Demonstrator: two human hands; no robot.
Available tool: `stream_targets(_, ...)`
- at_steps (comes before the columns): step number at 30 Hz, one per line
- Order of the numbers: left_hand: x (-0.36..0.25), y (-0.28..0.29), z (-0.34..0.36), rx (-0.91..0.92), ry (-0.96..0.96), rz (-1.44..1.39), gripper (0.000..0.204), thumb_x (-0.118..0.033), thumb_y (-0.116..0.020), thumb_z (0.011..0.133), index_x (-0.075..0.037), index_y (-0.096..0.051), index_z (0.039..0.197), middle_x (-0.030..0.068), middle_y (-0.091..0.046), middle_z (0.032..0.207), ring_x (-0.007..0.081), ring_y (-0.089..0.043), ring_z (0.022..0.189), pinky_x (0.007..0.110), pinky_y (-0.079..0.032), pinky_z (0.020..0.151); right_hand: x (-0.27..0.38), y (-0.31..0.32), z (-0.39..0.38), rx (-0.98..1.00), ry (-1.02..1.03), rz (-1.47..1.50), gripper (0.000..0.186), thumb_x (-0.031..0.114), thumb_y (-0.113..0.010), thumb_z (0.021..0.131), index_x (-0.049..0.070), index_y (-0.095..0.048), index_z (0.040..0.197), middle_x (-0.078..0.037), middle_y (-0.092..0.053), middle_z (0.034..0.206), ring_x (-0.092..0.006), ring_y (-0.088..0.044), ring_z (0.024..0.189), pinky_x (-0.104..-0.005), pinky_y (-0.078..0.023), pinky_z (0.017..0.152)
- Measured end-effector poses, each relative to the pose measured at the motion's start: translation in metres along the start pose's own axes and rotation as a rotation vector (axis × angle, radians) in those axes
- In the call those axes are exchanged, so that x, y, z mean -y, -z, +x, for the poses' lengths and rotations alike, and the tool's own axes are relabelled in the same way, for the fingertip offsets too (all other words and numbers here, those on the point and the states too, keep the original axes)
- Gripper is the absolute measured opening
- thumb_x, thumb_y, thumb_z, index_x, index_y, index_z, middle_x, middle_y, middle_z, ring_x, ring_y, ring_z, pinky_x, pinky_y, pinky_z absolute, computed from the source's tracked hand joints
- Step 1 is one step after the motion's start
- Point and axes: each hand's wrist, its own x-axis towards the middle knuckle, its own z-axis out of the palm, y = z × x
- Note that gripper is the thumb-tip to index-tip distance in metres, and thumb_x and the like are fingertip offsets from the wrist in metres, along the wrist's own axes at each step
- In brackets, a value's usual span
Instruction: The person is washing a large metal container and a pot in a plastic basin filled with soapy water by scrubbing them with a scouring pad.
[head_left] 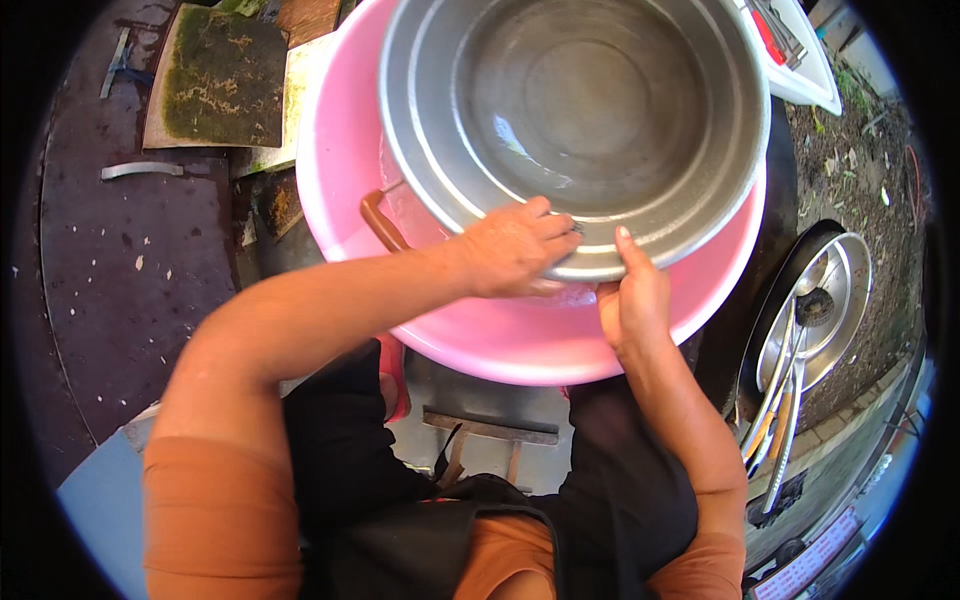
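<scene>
A large round aluminium basin (590, 100) is held tilted over a wide pink plastic tub (340, 130). My left hand (515, 250) presses its curled fingers on the basin's near rim, closed around a small dark, wiry bit that looks like a steel wool scrubber (577, 229). At the near right, my right hand (637, 300) grips the same rim, thumb on top and fingers underneath. Beside the basin, a brown curved handle (378, 222) sticks up inside the tub; what it belongs to is hidden. Some water shows in the tub under the basin.
To the right stand a dark wok (765, 310) and a metal pan (850, 300) holding several long-handled utensils (785, 400). A white container (805, 85) with tools is at the far right. Mossy boards (225, 85) and a dark panel with handles (140, 250) lie left.
</scene>
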Motion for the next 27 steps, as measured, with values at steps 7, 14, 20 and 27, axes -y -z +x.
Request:
stream_targets(7,-0.004,0.012,0.006,0.246,0.206,-0.022,0.06,-0.024,-0.072,0.064,-0.001,-0.051,0.115,0.0136,-0.049,0.117,0.0323,-0.048,0.1,0.04,-0.045,0.085,0.002,0.006,0.013,-0.047,0.027,0.04,0.04,0.002,-0.051,0.087,-0.002,-0.037,0.123,-0.015,-0.05,0.117,-0.0253,-0.053,0.104,-0.0415,-0.049,0.085)
stream_targets(14,0.002,0.02,-0.024,0.336,0.058,-0.01,0.057,-0.017,-0.066,0.068,-0.002,-0.05,0.12,0.0162,-0.042,0.129,0.0334,-0.041,0.113,0.04,-0.039,0.095,0.003,0.024,0.008,-0.106,0.079,0.024,0.04,-0.001,-0.05,0.085,-0.002,-0.037,0.123,-0.016,-0.05,0.115,-0.0284,-0.053,0.103,-0.0478,-0.05,0.081)
stream_targets(20,-0.026,0.02,-0.003,0.472,0.298,-0.07,0.06,-0.026,-0.067,0.071,-0.002,-0.049,0.123,0.0181,-0.04,0.131,0.0345,-0.039,0.115,0.041,-0.038,0.096,0.008,-0.001,0.001,-0.163,0.053,-0.073,0.037,-0.002,-0.051,0.082,-0.004,-0.04,0.118,-0.016,-0.05,0.111,-0.0287,-0.054,0.1,-0.0474,-0.052,0.079)
stream_targets(27,0.036,0.036,-0.064,0.343,-0.069,0.113,0.029,-0.023,-0.064,0.069,-0.007,-0.063,0.093,0.0104,-0.055,0.113,0.0253,-0.049,0.101,0.034,-0.044,0.083,0.006,0.023,0.016,-0.218,0.198,-0.11,0.034,-0.004,-0.05,0.081,-0.002,-0.044,0.115,-0.014,-0.054,0.106,-0.0277,-0.057,0.092,-0.0449,-0.052,0.074)
